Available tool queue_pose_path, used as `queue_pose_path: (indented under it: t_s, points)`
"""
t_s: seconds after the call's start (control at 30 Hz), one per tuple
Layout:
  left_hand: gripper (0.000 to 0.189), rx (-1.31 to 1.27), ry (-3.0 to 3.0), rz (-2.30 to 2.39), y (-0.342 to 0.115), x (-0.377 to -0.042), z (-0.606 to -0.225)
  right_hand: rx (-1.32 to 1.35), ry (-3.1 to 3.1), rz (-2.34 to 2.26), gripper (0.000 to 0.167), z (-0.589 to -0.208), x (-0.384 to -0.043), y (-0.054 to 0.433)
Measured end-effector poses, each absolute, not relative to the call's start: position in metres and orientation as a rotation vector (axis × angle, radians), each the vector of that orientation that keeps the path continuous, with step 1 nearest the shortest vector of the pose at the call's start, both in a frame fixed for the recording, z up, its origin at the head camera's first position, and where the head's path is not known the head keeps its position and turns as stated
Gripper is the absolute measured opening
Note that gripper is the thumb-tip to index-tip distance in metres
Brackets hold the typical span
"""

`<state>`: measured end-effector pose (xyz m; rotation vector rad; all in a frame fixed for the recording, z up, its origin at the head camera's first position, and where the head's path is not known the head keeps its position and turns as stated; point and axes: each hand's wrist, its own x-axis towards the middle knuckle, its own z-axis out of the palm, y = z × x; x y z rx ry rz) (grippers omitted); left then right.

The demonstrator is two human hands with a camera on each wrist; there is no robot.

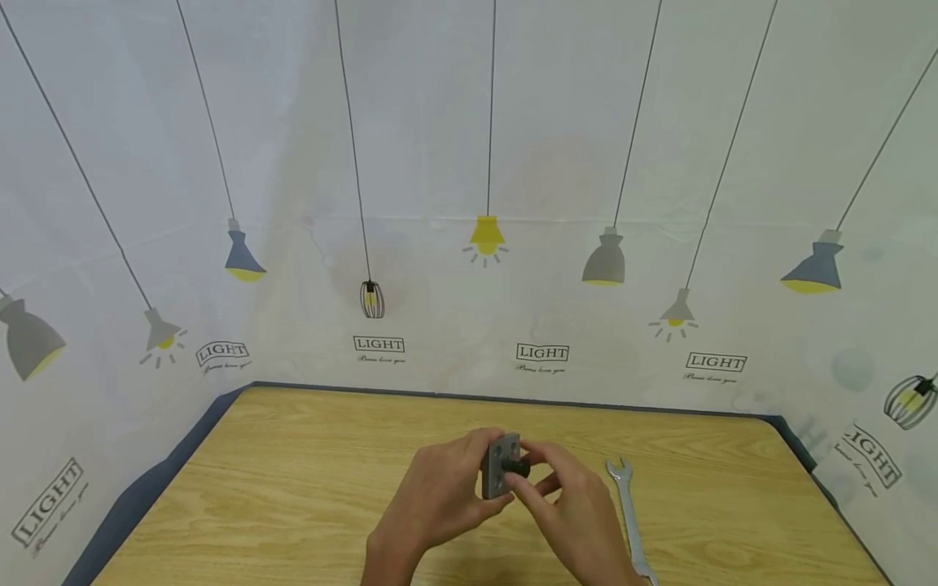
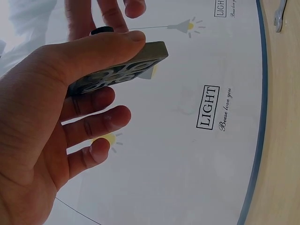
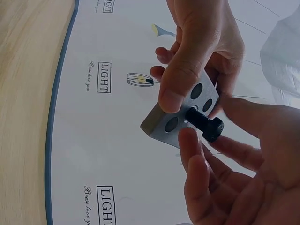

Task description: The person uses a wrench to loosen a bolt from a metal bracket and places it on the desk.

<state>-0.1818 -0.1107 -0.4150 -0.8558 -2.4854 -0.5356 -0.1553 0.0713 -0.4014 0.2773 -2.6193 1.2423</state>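
Observation:
A flat grey metal block (image 1: 493,474) with several round holes is held up over the table. My left hand (image 1: 449,487) grips it, its thumb lying along one face in the left wrist view. Out of a hole in the block juts a black hex bolt (image 3: 205,124), part of its thread showing. My right hand (image 1: 575,509) curls its thumb and fingers round the bolt, close to the block's face and edges. In the right wrist view the bolt head is uncovered; exact fingertip contact is hard to tell.
An open-ended wrench (image 1: 628,517) lies on the wooden table (image 1: 293,472), right of my right hand. White sheeting (image 1: 432,163) printed with hanging lamps rises behind and at both sides. A dark blue border (image 1: 352,392) runs along the table's back edge.

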Motion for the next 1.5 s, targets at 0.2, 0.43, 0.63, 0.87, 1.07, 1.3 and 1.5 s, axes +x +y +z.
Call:
queue_pose_path:
  t_s: [0.2,0.43,0.63,0.87,1.07,1.3,1.5]
  points:
    - [0.066,-0.854,-2.481,-0.533,-0.1102,-0.1817,-0.4154,0.165,-2.645,1.252,0.021,-0.4035,-0.1573,0.0703]
    - [0.067,-0.865,-2.459,-0.519,-0.1100,-0.1814,-0.4156,0.237,-2.621,1.232,0.013,-0.4042,-0.1553,0.0704]
    - [0.066,-0.868,-2.455,-0.522,-0.1100,-0.1818,-0.4166,0.248,-2.617,1.211,0.011,-0.4033,-0.1555,0.0698]
    - [0.065,-0.864,-2.448,-0.512,-0.1100,-0.1823,-0.4163,0.269,-2.609,1.215,0.014,-0.4031,-0.1549,0.0702]
    - [0.065,-0.862,-2.452,-0.515,-0.1104,-0.1818,-0.4158,0.274,-2.598,1.214,0.013,-0.4033,-0.1552,0.0704]
    - [0.066,-0.858,-2.457,-0.517,-0.1110,-0.1819,-0.4162,0.314,-2.591,1.219,0.017,-0.4029,-0.1550,0.0708]
    - [0.066,-0.858,-2.473,-0.522,-0.1114,-0.1819,-0.4161,0.336,-2.586,1.202,0.019,-0.4025,-0.1540,0.0706]
